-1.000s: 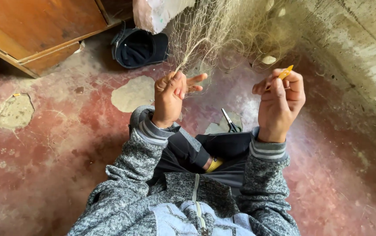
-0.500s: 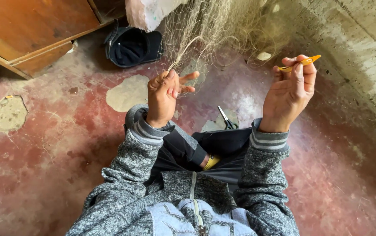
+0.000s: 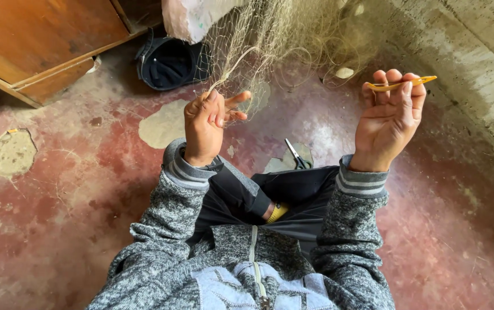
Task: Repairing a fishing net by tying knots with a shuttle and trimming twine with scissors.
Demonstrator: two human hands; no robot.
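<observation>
Left hand [image 3: 208, 127] pinches fine pale fishing net [image 3: 258, 40] far ahead; right hand [image 3: 389, 117] fingers clamped on slim yellow netting needle [image 3: 401, 84].

Both arms in a heather-grey marled knit jacket, black-and-white fleck. Ribbed cuffs, plain grey with paler bands: left cuff [image 3: 188, 171] at 10 o'clock from the chest, right cuff [image 3: 362, 182] at 2 o'clock. Left hand [image 3: 207, 123] and right hand [image 3: 389, 115] bare, no gloves, rings or watch visible. Grey zip [image 3: 254, 252] runs down the jacket centre at 6 o'clock, teeth and tape same tone as the knit. Pale blue-grey quilted panel [image 3: 230, 290] at the hem, either side of the zip. Black trousers [image 3: 281, 198] on crossed legs at frame centre, smooth fabric. Yellow bit [image 3: 277, 212] shows at the trouser cuff; sock or footwear, can't tell.
</observation>
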